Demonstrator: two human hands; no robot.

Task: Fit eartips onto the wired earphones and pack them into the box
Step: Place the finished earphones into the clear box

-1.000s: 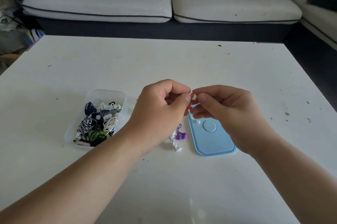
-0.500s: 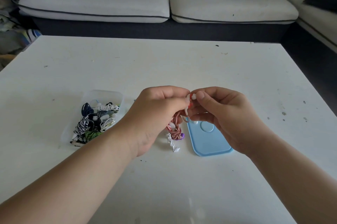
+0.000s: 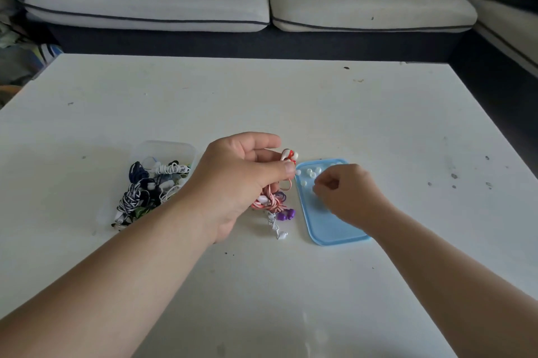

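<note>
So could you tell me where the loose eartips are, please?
On the blue lid, right of centre in the head view, clustered at its far end, between the left hand's thumb and the right hand.

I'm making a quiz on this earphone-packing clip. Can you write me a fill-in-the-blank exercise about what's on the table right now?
1. The left hand holds the red and white earphones above the ____.
2. The small white eartips lie on a lid coloured ____.
3. The clear box of coiled earphones sits on the person's ____ side.
4. The right hand reaches down over the ____.

Missing words: table; blue; left; lid
</note>
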